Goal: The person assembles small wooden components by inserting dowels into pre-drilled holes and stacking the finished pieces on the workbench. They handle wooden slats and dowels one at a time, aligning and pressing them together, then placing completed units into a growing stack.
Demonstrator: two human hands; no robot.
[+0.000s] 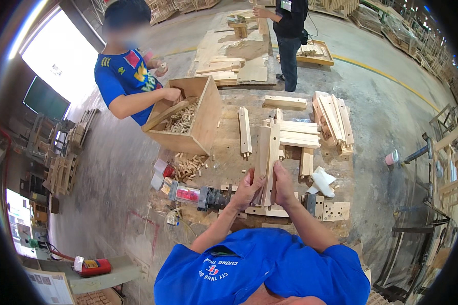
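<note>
The left hand (247, 189) is wrapping its fingers around the near end of a pale wooden slat (267, 162), thumb pressing on the slat's left face, forearm coming up from the lower edge in a blue sleeve. The right hand (283, 184) is closing on the same end from the other side, fingers curled along its right edge. The slat is standing out over the table (229, 157), its long axis running away from the person, far end pointing toward a stack of similar boards (297, 133). It is looking like two light, smooth strips held together. A wooden crate (201, 118) of dowels is sitting to the left, with another person's hand (172, 94) on its rim.
</note>
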